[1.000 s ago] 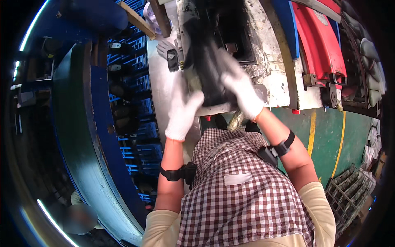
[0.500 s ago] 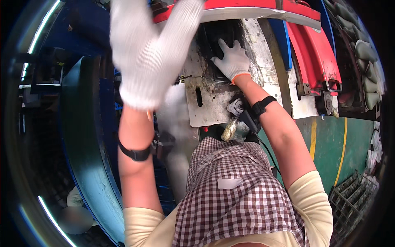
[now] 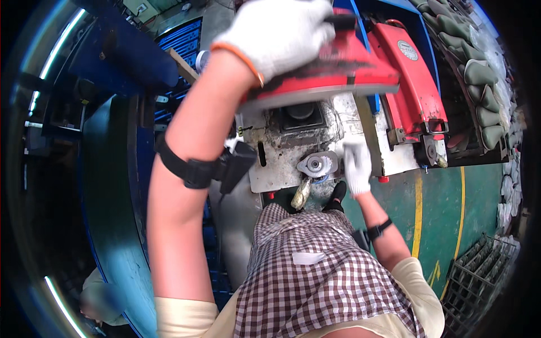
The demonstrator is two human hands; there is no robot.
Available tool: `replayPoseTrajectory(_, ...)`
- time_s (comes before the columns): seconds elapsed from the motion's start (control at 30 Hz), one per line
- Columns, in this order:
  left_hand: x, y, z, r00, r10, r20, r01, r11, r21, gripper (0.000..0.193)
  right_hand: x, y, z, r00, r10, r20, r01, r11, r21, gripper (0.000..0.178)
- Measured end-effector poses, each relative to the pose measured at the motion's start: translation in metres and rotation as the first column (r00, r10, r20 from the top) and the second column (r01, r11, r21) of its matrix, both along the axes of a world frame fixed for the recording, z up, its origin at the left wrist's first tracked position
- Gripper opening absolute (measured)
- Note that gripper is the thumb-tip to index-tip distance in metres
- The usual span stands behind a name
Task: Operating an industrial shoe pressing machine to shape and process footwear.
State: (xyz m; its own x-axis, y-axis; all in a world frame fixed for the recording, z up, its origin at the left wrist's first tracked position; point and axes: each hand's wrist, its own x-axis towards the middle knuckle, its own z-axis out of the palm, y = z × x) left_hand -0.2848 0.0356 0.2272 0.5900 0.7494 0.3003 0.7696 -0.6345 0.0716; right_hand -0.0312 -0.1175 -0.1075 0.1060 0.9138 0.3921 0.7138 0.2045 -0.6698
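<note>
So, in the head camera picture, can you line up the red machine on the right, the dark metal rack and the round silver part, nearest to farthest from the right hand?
Starting from the right hand:
1. Round silver part: just left.
2. Red machine: up and right.
3. Dark metal rack: farthest, lower right.

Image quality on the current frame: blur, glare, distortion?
Head view, top: left hand and red cover motion-blurred; head view, centre right: right hand blurred too; head view, bottom: checked apron sharper; head view, left: strip light overexposed, surroundings dark, sheen on blue-green surface; head view, rim: straight edges bow.
</note>
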Motion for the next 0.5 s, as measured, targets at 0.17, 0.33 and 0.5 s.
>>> replayPoseTrajectory(0.17,0.015,-0.012,-0.041,0.99,-0.091,0.105,0.135,0.819,-0.558,0.035,0.018,-0.079,-0.013,0.904,0.296,-0.31,-0.42,0.754,-0.505,0.02)
replayPoseTrajectory(0.33,0.023,-0.041,-0.129,0.99,-0.116,0.081,0.141,0.853,-0.503,0.037,-0.023,-0.062,-0.001,0.501,0.073,-0.862,-0.862,0.123,-0.491,0.056)
replayPoseTrajectory(0.5,0.031,-0.067,-0.182,0.999,-0.024,0.034,0.039,0.839,-0.542,0.034,-0.065,-0.043,-0.003,0.165,-0.256,-0.953,-0.979,0.074,-0.189,0.07)
